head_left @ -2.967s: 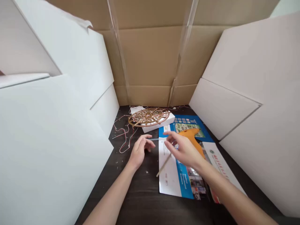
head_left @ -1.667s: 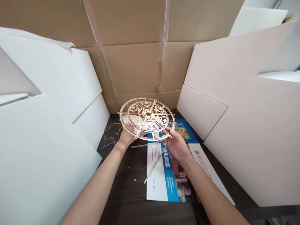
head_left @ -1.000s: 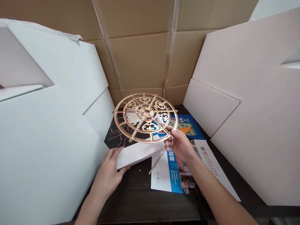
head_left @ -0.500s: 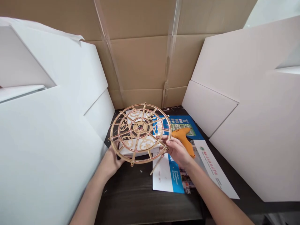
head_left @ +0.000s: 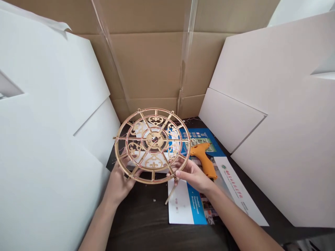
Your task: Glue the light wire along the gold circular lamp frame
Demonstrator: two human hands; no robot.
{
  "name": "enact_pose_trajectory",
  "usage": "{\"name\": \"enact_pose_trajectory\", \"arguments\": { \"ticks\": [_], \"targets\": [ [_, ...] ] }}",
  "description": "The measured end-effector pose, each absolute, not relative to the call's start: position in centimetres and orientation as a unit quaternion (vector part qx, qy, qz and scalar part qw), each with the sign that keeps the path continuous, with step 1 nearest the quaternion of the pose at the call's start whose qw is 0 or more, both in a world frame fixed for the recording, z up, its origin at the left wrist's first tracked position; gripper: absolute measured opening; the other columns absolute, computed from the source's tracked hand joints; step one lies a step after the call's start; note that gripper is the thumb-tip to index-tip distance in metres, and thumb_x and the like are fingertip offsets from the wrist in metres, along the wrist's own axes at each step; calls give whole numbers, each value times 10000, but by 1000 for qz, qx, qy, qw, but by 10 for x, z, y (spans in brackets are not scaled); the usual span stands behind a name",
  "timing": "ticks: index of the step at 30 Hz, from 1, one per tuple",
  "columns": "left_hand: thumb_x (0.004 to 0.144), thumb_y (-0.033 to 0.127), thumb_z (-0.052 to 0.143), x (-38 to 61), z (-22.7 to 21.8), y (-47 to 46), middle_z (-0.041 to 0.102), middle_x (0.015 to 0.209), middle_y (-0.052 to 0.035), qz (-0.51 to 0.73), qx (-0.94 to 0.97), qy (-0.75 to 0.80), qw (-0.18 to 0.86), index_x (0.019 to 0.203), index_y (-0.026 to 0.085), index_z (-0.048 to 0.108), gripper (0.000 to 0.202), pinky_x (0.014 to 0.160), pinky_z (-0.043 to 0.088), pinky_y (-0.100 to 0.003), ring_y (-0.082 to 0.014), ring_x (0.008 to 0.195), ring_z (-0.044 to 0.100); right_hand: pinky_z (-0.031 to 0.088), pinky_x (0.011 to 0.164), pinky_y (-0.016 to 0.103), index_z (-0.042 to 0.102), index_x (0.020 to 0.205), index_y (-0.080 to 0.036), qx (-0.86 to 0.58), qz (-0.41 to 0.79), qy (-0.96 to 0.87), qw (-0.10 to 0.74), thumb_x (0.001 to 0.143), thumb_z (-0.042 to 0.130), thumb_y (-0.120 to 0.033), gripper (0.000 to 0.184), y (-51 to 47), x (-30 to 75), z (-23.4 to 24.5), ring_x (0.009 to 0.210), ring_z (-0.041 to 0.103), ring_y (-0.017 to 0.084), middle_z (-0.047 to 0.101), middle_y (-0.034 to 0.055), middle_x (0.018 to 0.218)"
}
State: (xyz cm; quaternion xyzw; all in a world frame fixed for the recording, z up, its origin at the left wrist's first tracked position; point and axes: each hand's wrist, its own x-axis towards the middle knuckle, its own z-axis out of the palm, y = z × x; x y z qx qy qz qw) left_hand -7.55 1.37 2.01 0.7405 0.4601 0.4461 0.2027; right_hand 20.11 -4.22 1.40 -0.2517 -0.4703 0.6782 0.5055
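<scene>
A round gold openwork frame point(head_left: 153, 180), like a spoked wheel with scroll ornaments and thin reddish wire along its rings, is held up tilted above the table. On its lower left rim my left hand point(head_left: 119, 183) is closed, the fingers partly hidden behind the frame. My right hand point(head_left: 195, 176) grips the lower right rim, thumb in front and fingers behind. A thin pale stick point(head_left: 170, 195) points down from beneath the right hand; whether the fingers hold it I cannot tell. An orange glue gun point(head_left: 204, 158) lies just beyond the right hand.
Brochures point(head_left: 180, 209) and a blue printed sheet point(head_left: 216, 150) lie on the dark table point(head_left: 141, 226). White boards point(head_left: 52, 139) stand at left and right, with a brown cardboard wall point(head_left: 146, 66) behind. Behind the frame, a white object shows partly.
The gold frame has turned about its centre between my hands and appears slightly larger and nearer. Both hands remain on the rim. The view has shifted a little.
</scene>
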Motion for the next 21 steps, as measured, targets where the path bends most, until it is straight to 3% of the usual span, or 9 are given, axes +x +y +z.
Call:
{"name": "enact_pose_trajectory", "arguments": {
  "ticks": [2,4,6,8,10,12,15,18,21],
  "targets": [
    [758,479,810,-71,14,4,636,1340,-105,435,747,455,214,1232,275,672,535,1177,399,-576,-350,1257,599,610,644,221,630,1166,-185,-252,676,-472,507,863,783,-309,361,-42,200,14,882,708,166,664,73,1090],
    [616,549,910,-64,8,-7,650,1319,-113,385,766,445,261,1227,273,680,709,1200,347,-611,-400,1327,535,610,653,220,626,1160,-177,-253,673,-474,508,871,774,-309,351,-43,197,15,783,695,128,669,74,1099],
    [482,620,950,-52,3,-17,641,1326,-157,383,740,396,385,1333,239,614,991,1194,352,-616,-437,1356,500,608,652,217,618,1172,-178,-253,673,-475,507,877,767,-314,358,-44,194,15,703,674,101,675,70,1090],
    [509,721,888,-37,-1,-22,600,1379,-196,437,659,336,512,1413,214,537,1094,1177,388,-596,-438,1351,509,610,651,218,602,1201,-186,-255,676,-474,503,879,762,-316,383,-46,190,15,694,668,100,680,62,1061],
    [680,705,807,-23,-3,-23,612,1374,-171,483,576,310,582,1431,249,514,926,1138,450,-568,-399,1305,566,614,648,220,585,1226,-194,-256,682,-471,497,871,769,-309,417,-47,185,14,722,669,107,680,58,1046],
    [825,579,752,-14,-2,-21,657,1316,-124,506,508,318,620,1415,284,533,695,1120,482,-538,-354,1278,598,615,651,211,569,1252,-205,-257,686,-470,492,867,771,-296,445,-48,183,14,771,676,112,674,65,1093],
    [800,527,789,-13,-1,-14,718,1187,-96,501,437,318,676,1369,286,581,652,1039,556,-519,-352,1202,647,598,623,176,554,1304,-221,-253,707,-478,456,883,752,-310,473,-50,186,17,820,696,119,651,85,1195],
    [793,496,799,-21,-1,-8,731,1131,-105,480,418,322,701,1311,252,629,597,937,612,-509,-362,1128,680,578,594,164,560,1344,-188,-216,772,-498,331,889,734,-401,532,-52,197,23,855,708,142,650,135,1217],
    [796,488,801,-27,-1,-6,730,1131,-108,464,414,328,711,1287,252,644,567,869,634,-502,-365,1072,702,563,680,162,576,1370,-136,-192,796,-535,207,859,743,-439,617,-55,206,32,884,706,133,655,184,1231]
  ]
}}
